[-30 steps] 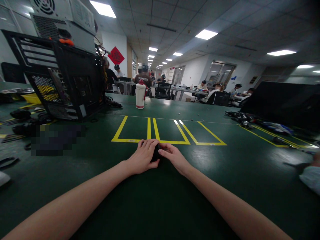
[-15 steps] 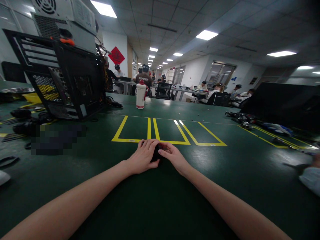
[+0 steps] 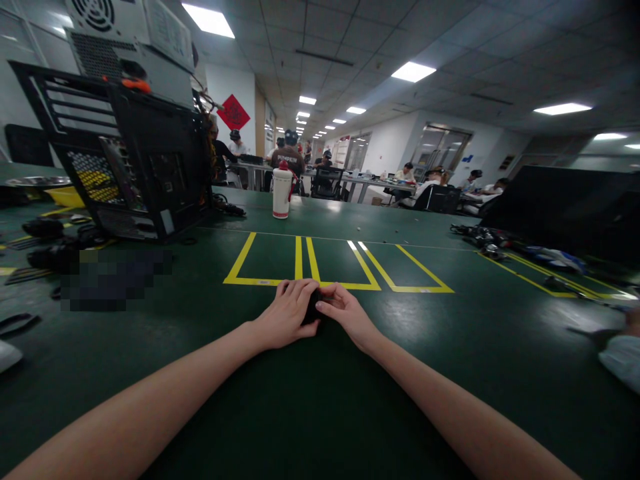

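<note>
Between my hands is a small black object [image 3: 313,308], mostly covered by fingers, so its kind cannot be made out. My left hand [image 3: 290,312] wraps over it from the left, with fingers bent across its top and the thumb along the near side. From the right, my right hand [image 3: 345,313] pinches its edge with thumb and fingertips. Both hands are low over the green table [image 3: 320,413], just on the near side of the yellow tape outlines [image 3: 345,286].
A white bottle [image 3: 281,193] with a red lid stands beyond the tape. Left are an open black computer case [image 3: 135,160], a metal power unit [image 3: 165,40] on top and cables [image 3: 55,253]. A dark screen [image 3: 570,213] and another person's sleeve [image 3: 623,360] are at right.
</note>
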The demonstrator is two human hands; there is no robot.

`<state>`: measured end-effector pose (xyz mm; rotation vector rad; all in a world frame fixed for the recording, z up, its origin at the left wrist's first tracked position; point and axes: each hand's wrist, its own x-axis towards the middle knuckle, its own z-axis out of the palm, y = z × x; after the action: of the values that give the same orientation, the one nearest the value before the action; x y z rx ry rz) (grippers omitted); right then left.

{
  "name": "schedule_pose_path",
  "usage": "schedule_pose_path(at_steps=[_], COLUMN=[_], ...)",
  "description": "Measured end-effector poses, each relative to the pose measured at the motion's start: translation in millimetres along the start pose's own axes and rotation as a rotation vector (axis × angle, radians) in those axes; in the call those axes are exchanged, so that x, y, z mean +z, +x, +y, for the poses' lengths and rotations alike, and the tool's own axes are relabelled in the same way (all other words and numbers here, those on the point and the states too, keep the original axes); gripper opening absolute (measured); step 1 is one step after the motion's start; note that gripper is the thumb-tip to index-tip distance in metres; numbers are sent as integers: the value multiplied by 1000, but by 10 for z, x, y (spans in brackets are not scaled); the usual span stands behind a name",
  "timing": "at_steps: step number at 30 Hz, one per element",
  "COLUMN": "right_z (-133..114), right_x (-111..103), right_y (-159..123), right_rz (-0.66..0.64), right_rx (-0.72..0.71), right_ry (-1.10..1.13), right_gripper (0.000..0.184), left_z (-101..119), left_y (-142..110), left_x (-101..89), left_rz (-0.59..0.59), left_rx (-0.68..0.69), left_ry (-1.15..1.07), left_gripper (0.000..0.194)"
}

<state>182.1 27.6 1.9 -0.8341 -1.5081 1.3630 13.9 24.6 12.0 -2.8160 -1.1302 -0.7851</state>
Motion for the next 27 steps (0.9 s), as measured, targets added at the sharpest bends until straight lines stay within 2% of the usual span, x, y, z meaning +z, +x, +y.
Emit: schedule_pose_path(at_steps=[5, 8, 13, 19, 24, 27], right_z=[33, 34, 9, 4, 27, 23], right_x=[-15, -31, -23, 5, -15, -31], right_y=[18, 18, 2, -2, 14, 15], right_rz=[26, -11, -83, -1, 30, -4], right_rx=[41, 57, 4, -6, 44, 65], right_ry=[-40, -23, 46, -6, -42, -29], right_gripper=[33, 33, 37, 23, 31, 32], left_z=[-8, -10, -7, -5, -4, -2], left_y=[2, 0, 0, -3, -2, -4], left_x=[24, 17, -1, 4, -1, -3], left_rz=[19, 15, 2, 6, 1, -3], left_rx=[-3, 0, -4, -2, -3, -1], left_ry=[10, 6, -3, -3, -5, -3], left_gripper=[56, 57, 57, 56, 56, 57])
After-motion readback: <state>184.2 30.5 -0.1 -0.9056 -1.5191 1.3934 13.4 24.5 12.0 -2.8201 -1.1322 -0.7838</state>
